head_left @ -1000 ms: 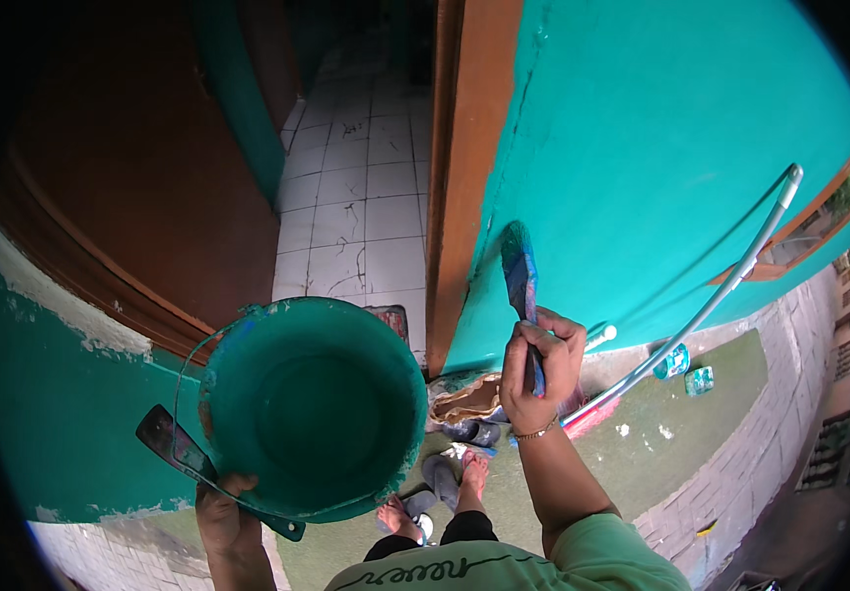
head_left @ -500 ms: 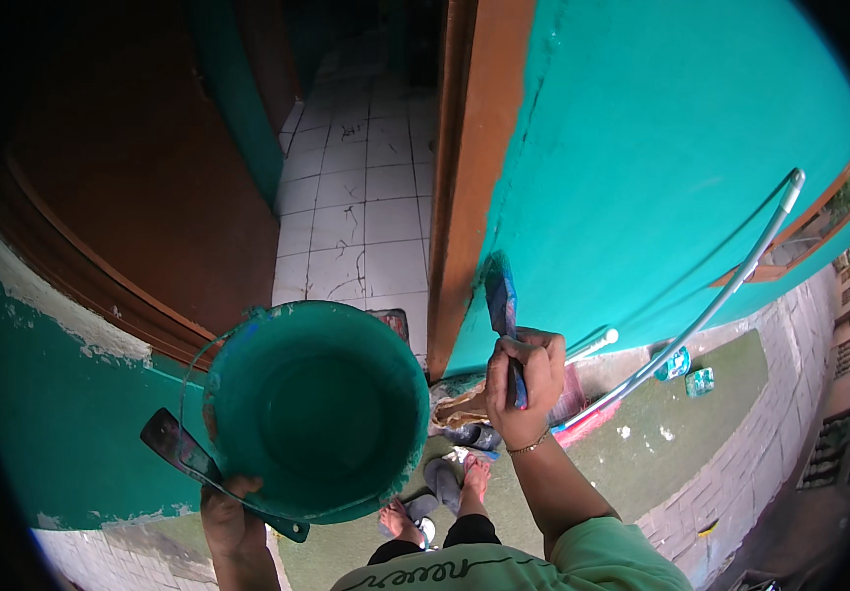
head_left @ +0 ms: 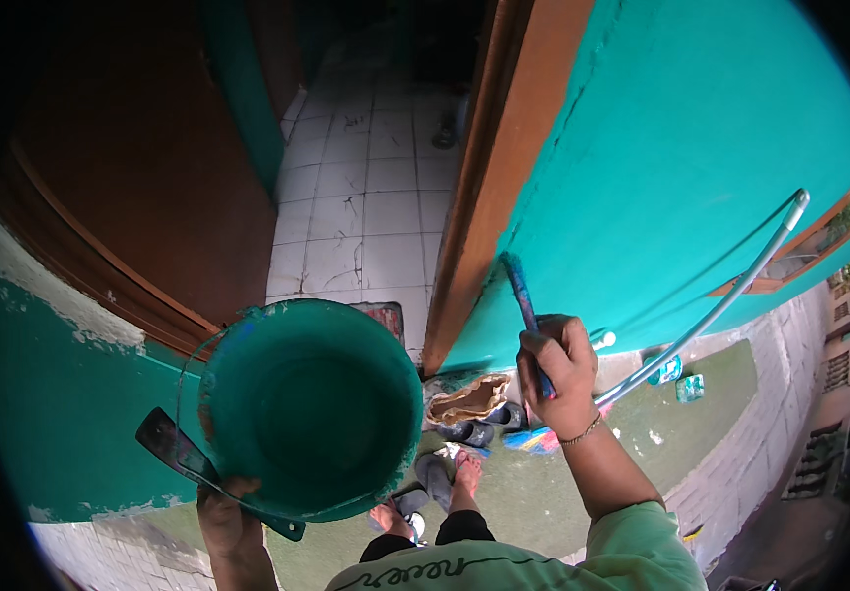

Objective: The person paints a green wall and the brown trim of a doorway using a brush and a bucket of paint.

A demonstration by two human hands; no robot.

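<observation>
My left hand (head_left: pixel 228 507) is closed on the near-left rim of a green bucket (head_left: pixel 400 394), its thumb over the edge. Pinned in the same grip is a flat scraper-like tool (head_left: pixel 177 448), its dark wide end sticking out to the left and its green holed end under the bucket. The bucket tilts so that its paint-stained inside shows. My right hand (head_left: pixel 558 369) is wrapped round a paintbrush (head_left: pixel 523 295) smeared with blue and pink. The bristles meet the turquoise wall (head_left: pixel 701 128) beside the brown door frame (head_left: pixel 504 177).
A doorway opens onto a white tiled floor (head_left: pixel 346 207). A long pale pole (head_left: pixel 730 300) leans against the wall at right. Two small paint-marked containers (head_left: pixel 689 388) stand beyond it. By my feet lie dark footwear (head_left: pixel 466 433), a torn brown bag (head_left: pixel 469 399) and a colourful cloth (head_left: pixel 533 440).
My right hand has shifted right, and the brush has turned edge-on to the wall. The view has swung slightly, showing more of the bag and cloth. The left grip stays the same.
</observation>
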